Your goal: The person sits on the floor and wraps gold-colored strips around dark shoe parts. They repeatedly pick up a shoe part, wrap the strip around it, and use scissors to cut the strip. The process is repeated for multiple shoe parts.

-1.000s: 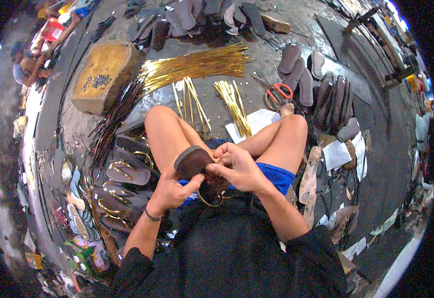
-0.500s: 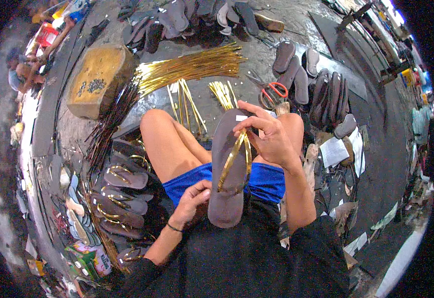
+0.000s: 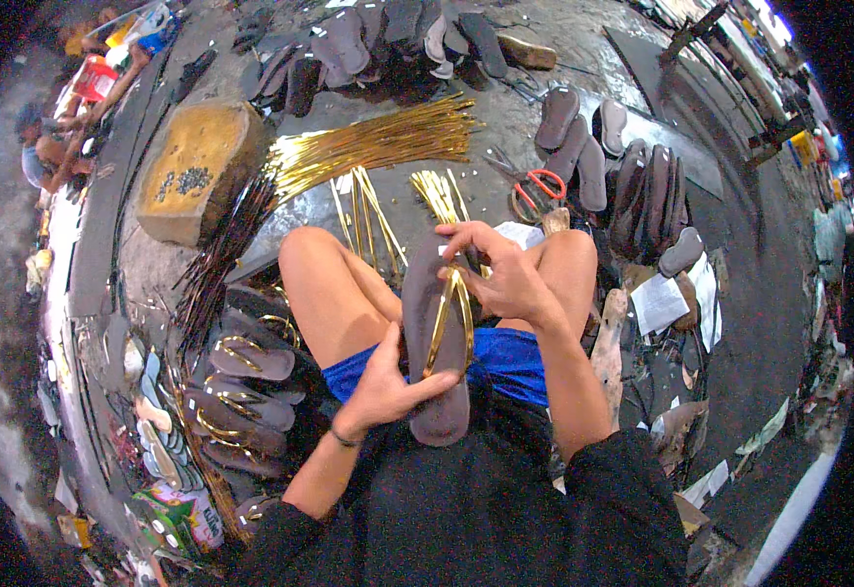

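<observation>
Left of the brown sandal (image 3: 453,338) held over the lap, a sandal pile (image 3: 259,362) lies; the left hand (image 3: 383,382) clasps its near edge, thumb across; the right hand (image 3: 507,282), fingers narrowly curled, holds its toe; scissors (image 3: 524,180) lie apart, beyond right.

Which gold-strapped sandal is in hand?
The sandal held in the left hand and right hand, over the blue shorts; the other strapped sandals lie untouched at the person's left.

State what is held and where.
One dark sandal with gold straps: the left hand holds it near the straps' rear ends, the right hand at its toe end.
</observation>
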